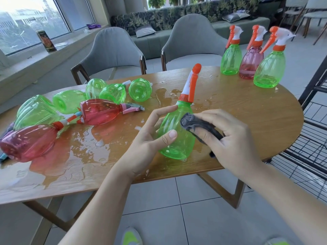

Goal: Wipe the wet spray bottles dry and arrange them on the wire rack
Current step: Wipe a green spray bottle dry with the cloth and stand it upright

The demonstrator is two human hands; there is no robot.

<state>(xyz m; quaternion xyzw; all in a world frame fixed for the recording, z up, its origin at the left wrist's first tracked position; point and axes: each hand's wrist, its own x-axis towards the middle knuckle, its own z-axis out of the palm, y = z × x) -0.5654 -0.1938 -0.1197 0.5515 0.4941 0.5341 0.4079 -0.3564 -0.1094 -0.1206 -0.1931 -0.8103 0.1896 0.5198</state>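
1. Green bottle in hand [174, 137]: it's being held tilted just above the near edge of the counter [247, 121], orange-and-white spray head pointing up and away. Looks empty inside, though droplets or a little water can't be ruled out.
2. Left hand [152, 138] is doing the holding: its grip is wrapped round the bottle body, thumb across the front, index finger stretched up toward the neck.
3. Right hand [230, 138] is pinching a dark grey cloth [196, 125] and pressing it against the bottle's right shoulder, so the wipe is underway, not finished.
4. Done so far, prob.: three upright bottles at the far right end of the counter, namely a green one [231, 59], a red one [251, 62] and another green one [269, 68]. The red one seems to be carrying a thin layer of liquid at the bottom; the greens look empty.
5. Left to do: a pile on the left, lying on their sides, approx. five green bottles [109, 92] and two red bottles [100, 111], sitting by puddles [85, 144]. Contents too hard to judge.
6. Wire rack [311, 138] at the right, beside the counter: no bottles are showing on the visible part, so arranging hasn't begun. Roughly a third wiped, I'd say.
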